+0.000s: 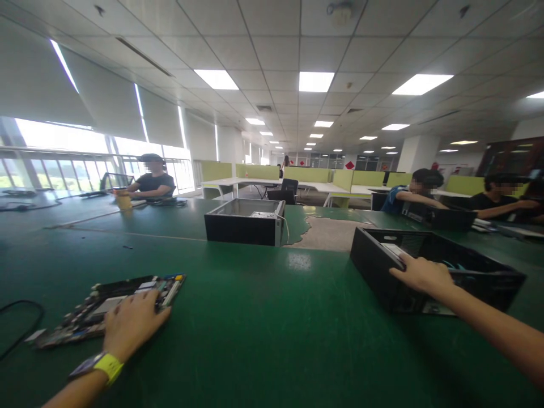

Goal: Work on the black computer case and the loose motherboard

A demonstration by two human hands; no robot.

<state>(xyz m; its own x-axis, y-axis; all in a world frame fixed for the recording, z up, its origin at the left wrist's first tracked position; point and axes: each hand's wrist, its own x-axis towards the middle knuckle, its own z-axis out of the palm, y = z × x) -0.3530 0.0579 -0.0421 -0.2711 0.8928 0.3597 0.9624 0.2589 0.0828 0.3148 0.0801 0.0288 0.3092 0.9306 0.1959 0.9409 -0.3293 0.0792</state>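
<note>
Resting on circuit board (96,309), left hand (134,323) half-open, fingers loosely bent; whether it grips cannot be seen. Board lies toward near left corner of green surface (263,317). Right hand (425,275), partly curled, at near rim of open black case (376,277) toward right edge; grip unclear. Second case (242,226) stands farther back, toward far edge.

Table top (255,317): green sheet, smooth, semi-gloss, throws back a light spot. Worn patch (329,233): matt, ragged edge. Near case (382,276): black, looks like painted metal, satin. Far case (244,229): matt dark outside, bare grey metal inside. Circuit board (76,324): plastic and metal bits, bumpy. Watch strap (109,367): smooth, rubbery. Blinds (164,118): matt, cloth-like.
</note>
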